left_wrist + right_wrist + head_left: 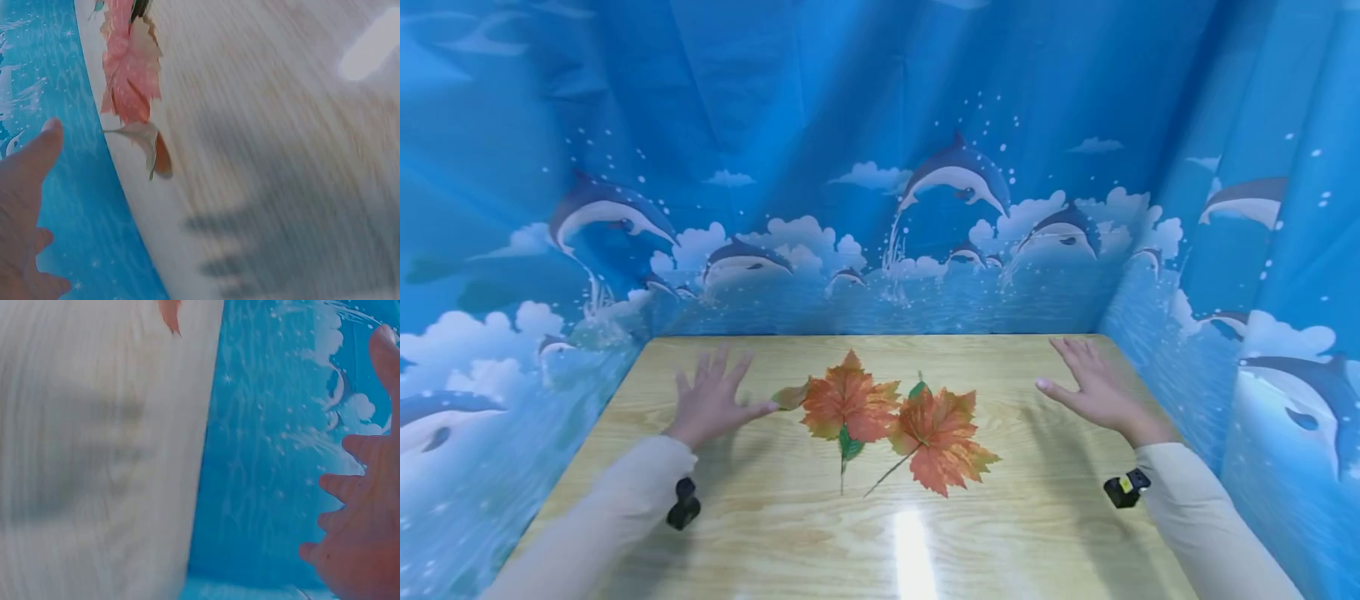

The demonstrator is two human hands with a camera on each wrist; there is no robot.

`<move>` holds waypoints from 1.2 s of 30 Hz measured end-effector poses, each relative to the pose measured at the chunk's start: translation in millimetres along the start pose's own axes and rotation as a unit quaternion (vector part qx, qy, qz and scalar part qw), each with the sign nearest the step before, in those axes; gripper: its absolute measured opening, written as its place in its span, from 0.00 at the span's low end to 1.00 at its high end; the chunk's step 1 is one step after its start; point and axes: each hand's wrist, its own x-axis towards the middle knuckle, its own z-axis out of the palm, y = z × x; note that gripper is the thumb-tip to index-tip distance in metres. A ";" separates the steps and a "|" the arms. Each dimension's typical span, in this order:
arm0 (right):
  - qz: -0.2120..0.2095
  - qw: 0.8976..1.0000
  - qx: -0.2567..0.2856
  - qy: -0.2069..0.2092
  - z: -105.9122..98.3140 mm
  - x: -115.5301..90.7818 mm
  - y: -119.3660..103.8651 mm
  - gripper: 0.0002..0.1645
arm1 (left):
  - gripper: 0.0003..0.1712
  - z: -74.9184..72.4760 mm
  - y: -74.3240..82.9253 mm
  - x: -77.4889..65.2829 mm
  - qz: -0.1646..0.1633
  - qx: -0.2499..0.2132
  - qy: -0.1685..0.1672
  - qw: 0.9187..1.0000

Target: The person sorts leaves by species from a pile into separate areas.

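Observation:
Two orange-red artificial maple leaves lie side by side on the wooden table. The left leaf [850, 400] has a small green leaf [850, 444] at its stem and a curled brownish-green leaf [791, 397] at its left edge. Beside it the right leaf [940, 437] lies with its thin stem pointing toward the lower left. My left hand [711, 404] hovers over the table with fingers spread, its thumb tip close to the curled leaf in the head view. Well to the right of the leaves, my right hand [1097, 392] is raised with fingers spread, holding nothing.
The pale wood-grain table [790, 533] is bordered at the back and sides by a blue curtain [850, 100] printed with dolphins and clouds. A small black device is strapped at each wrist. Bright glare [913, 550] falls near the table's front.

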 end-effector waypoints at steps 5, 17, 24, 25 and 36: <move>0.010 0.997 0.079 -0.009 27.5 3.2 -4.0 0.52 | 0.57 15.4 5.4 3.2 -0.023 -0.034 0.002 0.999; 0.020 0.983 0.181 0.019 100.8 8.8 -41.8 0.48 | 0.48 65.1 4.6 12.1 -0.034 -0.102 0.057 0.993; 0.036 0.967 0.250 0.024 134.6 14.7 -69.2 0.44 | 0.44 89.7 10.6 18.2 -0.046 -0.169 0.095 0.980; 0.039 0.965 0.258 0.029 138.2 15.4 -73.1 0.44 | 0.44 92.0 11.6 18.7 -0.052 -0.179 0.099 0.978; 0.060 0.939 0.331 0.070 166.6 23.8 -108.4 0.38 | 0.39 104.3 15.1 19.5 -0.114 -0.253 0.122 0.953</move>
